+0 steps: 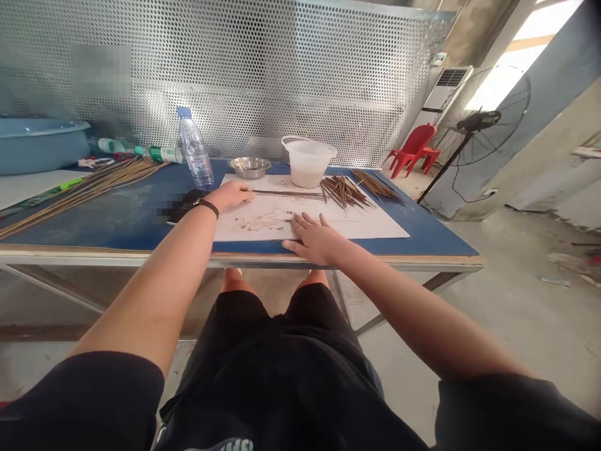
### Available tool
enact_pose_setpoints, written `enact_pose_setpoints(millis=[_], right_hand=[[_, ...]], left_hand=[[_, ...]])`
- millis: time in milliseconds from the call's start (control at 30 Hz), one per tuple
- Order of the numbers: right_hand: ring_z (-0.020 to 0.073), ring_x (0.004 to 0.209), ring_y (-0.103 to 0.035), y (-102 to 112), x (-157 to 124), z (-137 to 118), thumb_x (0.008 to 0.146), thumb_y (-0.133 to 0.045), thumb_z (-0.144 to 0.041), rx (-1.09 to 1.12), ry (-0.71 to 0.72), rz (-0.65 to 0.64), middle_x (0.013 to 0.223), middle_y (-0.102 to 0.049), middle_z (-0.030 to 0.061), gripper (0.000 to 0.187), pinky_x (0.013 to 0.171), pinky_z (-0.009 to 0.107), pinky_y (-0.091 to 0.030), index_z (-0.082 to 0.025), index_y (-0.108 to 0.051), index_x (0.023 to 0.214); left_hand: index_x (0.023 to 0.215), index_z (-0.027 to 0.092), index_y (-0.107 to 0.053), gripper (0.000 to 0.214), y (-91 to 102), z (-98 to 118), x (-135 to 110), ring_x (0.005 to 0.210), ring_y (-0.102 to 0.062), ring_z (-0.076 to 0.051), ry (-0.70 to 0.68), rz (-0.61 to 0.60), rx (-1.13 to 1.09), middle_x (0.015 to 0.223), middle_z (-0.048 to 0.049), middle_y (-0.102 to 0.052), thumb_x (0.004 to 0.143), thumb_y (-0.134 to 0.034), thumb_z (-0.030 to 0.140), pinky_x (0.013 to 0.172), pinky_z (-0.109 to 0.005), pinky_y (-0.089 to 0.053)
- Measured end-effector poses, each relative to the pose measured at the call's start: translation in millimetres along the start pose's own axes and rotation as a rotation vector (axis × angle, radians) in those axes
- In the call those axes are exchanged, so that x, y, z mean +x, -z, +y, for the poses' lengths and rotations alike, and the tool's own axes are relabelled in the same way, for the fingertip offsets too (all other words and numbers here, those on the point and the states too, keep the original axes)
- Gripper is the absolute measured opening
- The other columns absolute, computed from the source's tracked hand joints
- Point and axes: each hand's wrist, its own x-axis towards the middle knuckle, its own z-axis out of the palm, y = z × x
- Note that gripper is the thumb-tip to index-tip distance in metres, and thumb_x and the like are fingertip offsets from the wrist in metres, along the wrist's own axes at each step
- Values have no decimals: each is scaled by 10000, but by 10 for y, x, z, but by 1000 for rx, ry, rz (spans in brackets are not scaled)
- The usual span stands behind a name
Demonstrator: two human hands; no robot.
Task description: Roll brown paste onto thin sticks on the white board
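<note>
My left hand (232,195) rests at the left part of a white board (385,227), its fingers curled in at the ends of a few thin dark brown sticks (286,193). These sticks lie across the board towards the right. My right hand (317,239) is laid flat on the board near the front edge, fingers spread. A thin strand (345,220) seems to run beneath its fingers, and brown crumbs (248,222) are scattered between my hands. To the right a loose heap of short brown sticks (345,193) sits on the board.
Behind the board's middle stand a white plastic bucket (308,164) and a steel bowl (250,167). A water bottle (195,150) is at the left, beyond a black item (185,205). Long brown strips (94,188) and a blue basin (40,147) lie farther left. Perforated metal (263,81) closes the back.
</note>
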Motion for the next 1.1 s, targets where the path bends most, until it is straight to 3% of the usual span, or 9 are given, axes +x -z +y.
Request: enact_pose_setpoints(millis=[133,233,333,500,667,733,867,967,1100], right_hand=[[435,1768,-88,56,263,38,1084,-26,-766,58,-41,19,1885,-186,243,1086,1399,701,-73,32,-255,1785],[425,1767,-120,122,533,109,1100,-51,-770,75,-72,39,1874,-240,257,1032,1390,707,-96,-46,-360,1768],[404,1773,-96,144,624,164,1129,-98,-720,75,-74,32,1890,-214,225,935,1389,706,-101,-97,-377,1767],[418,1772,-79,8,284,159,1106,-102,-739,53,-22,46,1889,-174,230,1023,1405,686,-74,5,-280,1785],[429,1762,-141,-79,-19,197,1082,-242,-796,49,63,66,1882,-194,220,1053,1409,651,-154,-18,-293,1789],[431,1741,-238,-27,-34,294,1096,-367,-716,59,76,118,1865,-267,227,956,1395,611,-249,-26,-375,1759],[433,1479,-629,136,3,722,1075,-509,-358,11,-117,223,1611,-653,258,613,1201,562,-526,-59,-604,1601],[398,1333,-703,183,26,1105,980,-598,-182,-40,-36,194,1394,-783,221,409,1131,516,-558,-114,-798,1331],[331,1182,-734,133,79,1323,1017,-565,-189,-17,43,223,1227,-812,189,305,1035,458,-578,-160,-854,1113]], left_hand=[[631,240,-623,369,-6,44,-53,681,-558,-220,-12,24,-24,750,-70,-680,809,-790,517,675,-349,-420],[640,237,-612,361,-12,60,-69,699,-591,-220,-19,55,-54,733,-64,-694,804,-818,483,671,-333,-443],[652,238,-615,353,-13,40,-47,709,-616,-221,-21,70,-68,735,-60,-704,786,-838,477,674,-333,-460],[677,240,-656,379,-18,-6,-1,722,-615,-230,-19,62,-64,717,-57,-692,762,-855,550,681,-337,-466],[687,230,-707,330,-11,-11,16,727,-599,-220,12,40,-19,771,-63,-710,812,-802,521,722,-348,-445],[707,230,-727,306,-4,-2,8,741,-603,-224,23,25,-8,807,-69,-727,829,-777,506,734,-353,-439],[707,231,-718,298,4,42,-31,720,-591,-215,25,4,-25,803,-62,-721,844,-767,492,740,-353,-437],[683,230,-704,308,2,67,-43,688,-562,-205,25,-2,-21,793,-63,-712,850,-774,480,735,-362,-431],[661,232,-717,343,-3,55,-21,699,-581,-223,8,28,0,815,-89,-730,835,-808,513,735,-383,-451]])
